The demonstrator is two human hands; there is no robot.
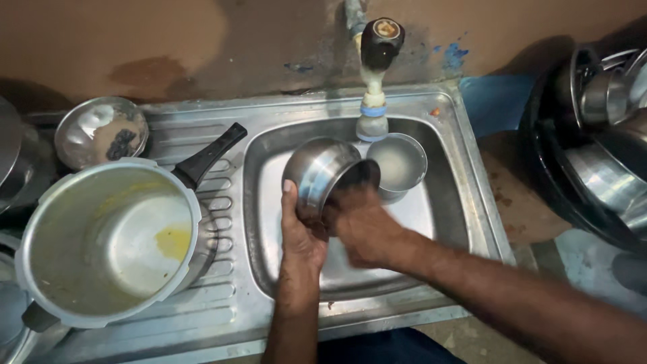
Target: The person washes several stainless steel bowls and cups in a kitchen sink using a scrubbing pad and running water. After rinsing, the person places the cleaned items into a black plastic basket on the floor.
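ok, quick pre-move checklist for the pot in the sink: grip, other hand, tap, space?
1. Left hand grips the small round steel pot from outside, pot tipped on its side: ok.
2. Right hand at the pot's mouth, blurred; whether the fingers are inside: cannot tell.
3. Pot is over the steel sink basin, not the drainboard: ok.
4. Small steel bowl under the tap spout holds cloudy water, close beside the pot: not ok for clearance.
5. Water running from the tap: cannot tell.
6. Large dirty pressure-cooker pot with black handle sits on the drainboard, apart from both hands: ok.
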